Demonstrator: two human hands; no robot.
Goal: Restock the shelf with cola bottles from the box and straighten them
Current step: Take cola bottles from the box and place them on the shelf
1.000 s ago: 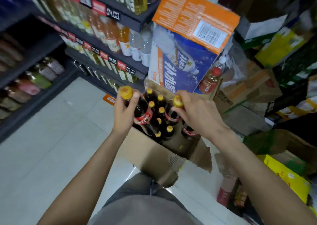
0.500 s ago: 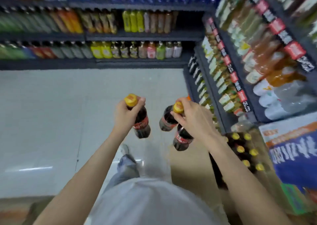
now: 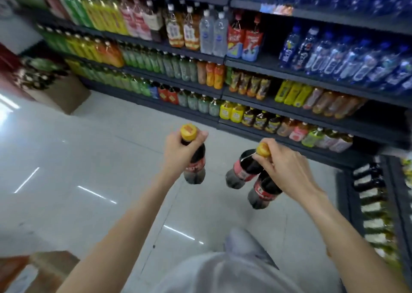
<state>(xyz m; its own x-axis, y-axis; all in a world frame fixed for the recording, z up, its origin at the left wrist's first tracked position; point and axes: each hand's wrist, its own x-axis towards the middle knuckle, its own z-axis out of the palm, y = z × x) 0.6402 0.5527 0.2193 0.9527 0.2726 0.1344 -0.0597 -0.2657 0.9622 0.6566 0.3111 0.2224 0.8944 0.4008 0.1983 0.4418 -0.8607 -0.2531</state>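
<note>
- the left hand (image 3: 178,153) has its grip closed round the neck of 1 cola bottle (image 3: 195,166), just under the yellow cap (image 3: 188,132); the bottle hangs upright over the pale tiled floor (image 3: 78,158).
- the right hand (image 3: 287,170) grips 2 cola bottles by their necks at once: the nearer-left bottle (image 3: 242,170) tilts leftward, the other bottle (image 3: 264,190) hangs lower and just right of it, and the 2 touch near the top.
- only 1 yellow cap (image 3: 263,150) shows in the right hand; the second cap is hidden under the fingers.
- relative to the left-hand bottle, the right-hand pair sits near on the right and slightly lower, apart from it.
- beyond the left-hand bottle stands the dark shelf unit (image 3: 245,60), with rows of green, yellow, orange and blue drink bottles; all 3 cola bottles are well short of it, in the air over the floor.
- far right of the left-hand bottle, a second shelf (image 3: 347,194) holds dark bottles, blurred.
- a cardboard box (image 3: 51,263) lies low and left of the left-hand bottle, blurred.
</note>
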